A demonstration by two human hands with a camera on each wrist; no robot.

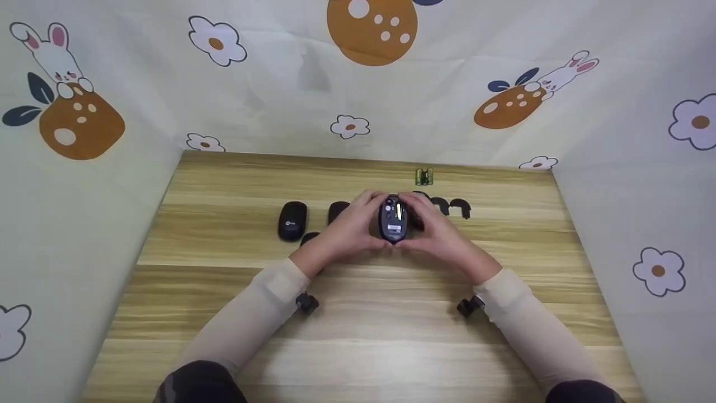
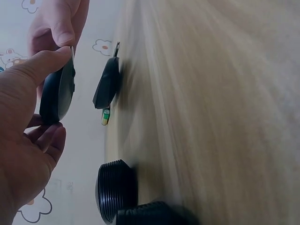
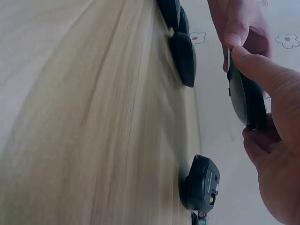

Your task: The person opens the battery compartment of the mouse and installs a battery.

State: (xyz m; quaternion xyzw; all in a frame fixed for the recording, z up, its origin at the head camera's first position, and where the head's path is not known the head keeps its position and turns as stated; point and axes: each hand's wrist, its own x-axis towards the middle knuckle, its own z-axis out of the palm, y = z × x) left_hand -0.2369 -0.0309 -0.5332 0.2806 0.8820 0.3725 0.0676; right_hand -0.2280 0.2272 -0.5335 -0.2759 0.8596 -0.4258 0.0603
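Note:
A dark computer mouse [image 1: 393,219] is held above the wooden table, its underside with a lens, a label and a bright narrow strip facing the head camera. My left hand [image 1: 349,225] grips its left side, thumb at the near end and fingers at the far end. On the opposite side my right hand [image 1: 435,228] holds it the same way, and the two thumbs come close together. In the left wrist view the mouse [image 2: 58,91] appears edge-on between thumb and fingers. The right wrist view shows the same mouse [image 3: 246,93], clear of the tabletop.
Left of the hands lie black mice [image 1: 292,221], some partly hidden by my left arm. Another mouse [image 3: 202,183] sits beside my right hand. Dark arched pieces [image 1: 460,207] and green batteries [image 1: 424,177] lie toward the back right. Patterned cloth [image 1: 279,101] walls the table.

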